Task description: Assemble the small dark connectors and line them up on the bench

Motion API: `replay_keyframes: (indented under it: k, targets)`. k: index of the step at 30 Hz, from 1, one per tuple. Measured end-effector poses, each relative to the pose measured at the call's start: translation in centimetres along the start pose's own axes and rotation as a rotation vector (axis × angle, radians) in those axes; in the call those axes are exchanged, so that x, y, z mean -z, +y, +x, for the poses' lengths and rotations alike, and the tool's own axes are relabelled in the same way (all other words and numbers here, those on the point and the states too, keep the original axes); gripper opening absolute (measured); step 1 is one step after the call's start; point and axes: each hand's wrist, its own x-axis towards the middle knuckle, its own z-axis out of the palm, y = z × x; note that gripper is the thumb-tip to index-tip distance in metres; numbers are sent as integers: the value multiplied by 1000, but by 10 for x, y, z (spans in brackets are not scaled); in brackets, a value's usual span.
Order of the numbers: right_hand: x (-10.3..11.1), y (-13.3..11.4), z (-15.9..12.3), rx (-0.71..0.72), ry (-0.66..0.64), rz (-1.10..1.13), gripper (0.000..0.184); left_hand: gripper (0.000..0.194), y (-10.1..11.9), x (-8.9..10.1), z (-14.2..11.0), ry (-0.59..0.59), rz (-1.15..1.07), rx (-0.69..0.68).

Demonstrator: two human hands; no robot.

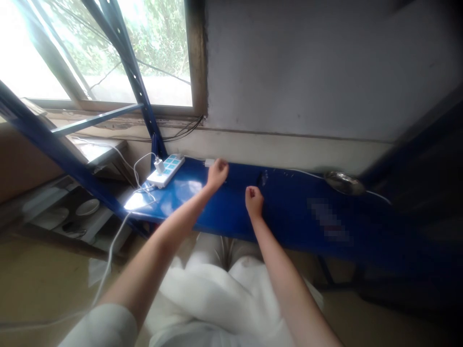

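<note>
My left hand [217,172] reaches across the blue shelf [289,207] and its curled fingers touch a small white plug [209,163] on a white cable near the wall. Whether the fingers grip the plug or only rest against it is unclear. My right hand [254,201] hovers over the middle of the shelf with its fingers closed in a fist; nothing shows in it. A small dark object [259,179] lies just beyond the right hand. A white power strip [166,170] with a white charger [158,165] plugged in lies left of the left hand.
A metal bowl [343,182] stands on the shelf at the right, with a white cable running past it. Blue rack posts [133,77] cross in front of the window. White dishes [87,207] sit on a lower surface at left. White cloth covers my lap [217,294].
</note>
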Motion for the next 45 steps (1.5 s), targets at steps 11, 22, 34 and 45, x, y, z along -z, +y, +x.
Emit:
replay_keyframes:
  k: [11,22,34,45]
  targets:
    - [0,5,0,-21,-9,27,29,18,-6,2,54,-549,578,-290]
    - [-1,6,1,-3,27,22,28,14,-40,-15,49,-546,618,-287]
    - [-2,6,1,-18,26,42,28,21,-38,-19,45,-585,554,-249]
    - [-2,7,2,-27,18,36,34,10,-25,-30,0,-244,57,-68]
